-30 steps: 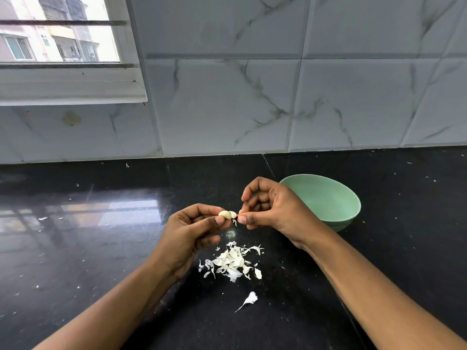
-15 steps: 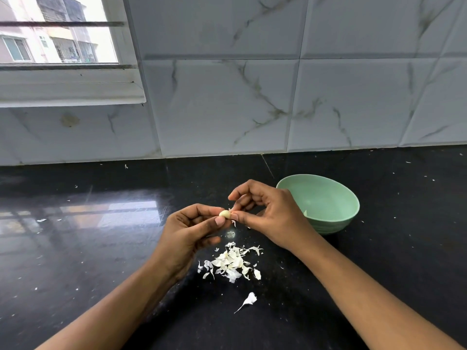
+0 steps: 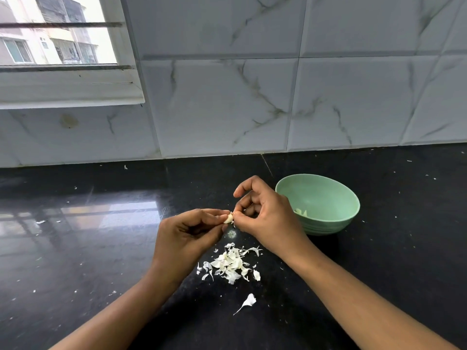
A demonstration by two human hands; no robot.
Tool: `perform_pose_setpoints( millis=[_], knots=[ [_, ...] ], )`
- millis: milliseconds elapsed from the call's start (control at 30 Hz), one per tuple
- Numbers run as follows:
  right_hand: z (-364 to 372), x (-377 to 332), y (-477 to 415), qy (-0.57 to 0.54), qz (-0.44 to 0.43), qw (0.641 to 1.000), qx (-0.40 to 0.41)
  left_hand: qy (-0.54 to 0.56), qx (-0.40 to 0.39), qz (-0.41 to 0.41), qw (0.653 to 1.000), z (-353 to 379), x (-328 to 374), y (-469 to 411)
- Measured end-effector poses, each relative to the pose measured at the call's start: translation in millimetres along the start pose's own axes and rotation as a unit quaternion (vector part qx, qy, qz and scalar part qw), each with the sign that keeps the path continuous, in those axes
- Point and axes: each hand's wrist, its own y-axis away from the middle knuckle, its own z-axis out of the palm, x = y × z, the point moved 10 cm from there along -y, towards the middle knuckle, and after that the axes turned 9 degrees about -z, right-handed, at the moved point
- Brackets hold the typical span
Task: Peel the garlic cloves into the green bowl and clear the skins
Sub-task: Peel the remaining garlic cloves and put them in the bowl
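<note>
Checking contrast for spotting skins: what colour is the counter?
Glossy black counter; the white skins stand out clearly, best in the head view.

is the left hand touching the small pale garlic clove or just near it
Touching. The head view shows the left hand pinching the small pale garlic clove between thumb and fingertips, with no gap visible.

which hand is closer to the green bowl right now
Right. The right hand is just left of the green bowl, overlapping its rim in view; the left hand is farther left, past the garlic clove both pinch.
</note>
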Motion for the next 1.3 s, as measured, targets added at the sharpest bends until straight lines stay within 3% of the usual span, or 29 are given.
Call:
perform_pose_setpoints(
  millis=[100, 233, 333, 567, 767, 867, 1133, 1300],
  knots=[
    [-3, 18, -2, 0.015, 0.052, 0.999, -0.005, 0.071, -0.001, -0.048, 0.996, 1, -7, -2],
    [5, 37, 3, -0.230, 0.192, 0.953, -0.045, 0.137, -0.008, -0.108, 0.985, 4, -16, -3],
    [11, 31, 3, -0.294, 0.193, 0.934, -0.064, 0.164, -0.028, -0.157, 0.973, 7, -25, -3],
    [19, 16, 5, -0.295, 0.157, 0.932, -0.142, 0.235, -0.056, -0.213, 0.947, 14, -35, -2],
    [9, 0, -3, -0.171, 0.062, 0.976, -0.122, 0.273, -0.056, -0.224, 0.934, 14, -37, -2],
    [11, 2, -3, -0.150, 0.058, 0.980, -0.114, 0.269, -0.045, -0.218, 0.937, 11, -38, -4],
    [19, 4, 1, -0.244, 0.094, 0.958, -0.115, 0.221, -0.039, -0.198, 0.954, 9, -35, -5],
    [13, 7, -1, -0.171, 0.068, 0.978, -0.098, 0.143, -0.042, -0.209, 0.967, 9, -32, -2]
  ],
)
